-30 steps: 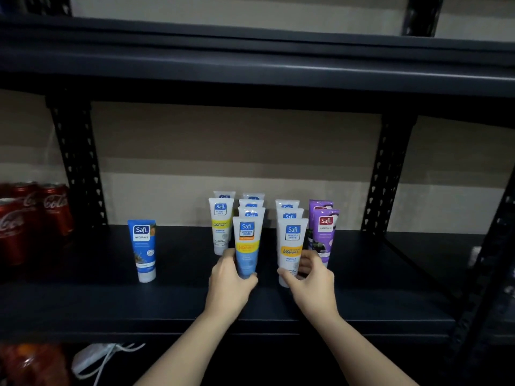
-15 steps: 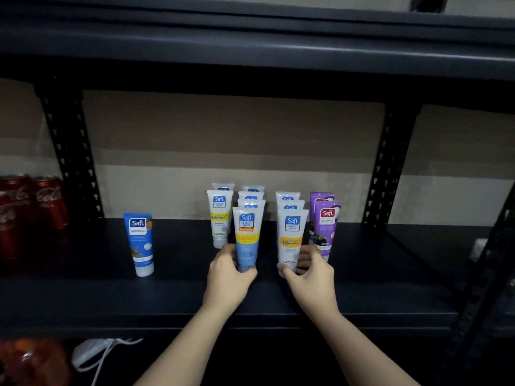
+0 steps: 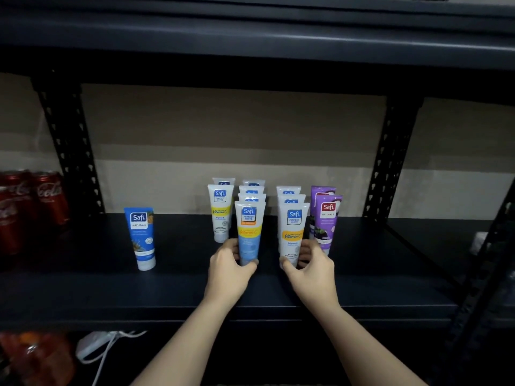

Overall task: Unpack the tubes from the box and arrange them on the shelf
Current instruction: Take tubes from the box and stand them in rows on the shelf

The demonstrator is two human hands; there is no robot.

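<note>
Looking down through the head camera, I see a dark metal shelf (image 3: 83, 296) with tubes standing upright on their caps in short rows running front to back. My left hand (image 3: 227, 270) curls round the foot of the front blue-and-yellow tube (image 3: 249, 235), thumb across its cap. My right hand (image 3: 312, 270) pinches the foot of the front white tube (image 3: 292, 235), thumb at its near side and fingers (image 3: 306, 250) wrapped behind. Each tube rises at twelve o'clock from the hand that holds it, long axis vertical, cap on the shelf. Both hands are equally near their tubes, so I judge that the coming move is only a small nudge to line each one up with the row behind it.

At three o'clock from the right hand stand two purple tubes (image 3: 327, 221); at nine o'clock from the left hand a lone blue tube (image 3: 142, 238) stands well apart. Red cans (image 3: 50, 196) sit at the far left edge.

Rear tubes are mostly hidden behind the front ones, so I cannot count them surely. No box is in view. Whether the caps rest flat I cannot tell, since my hands cover them
</note>
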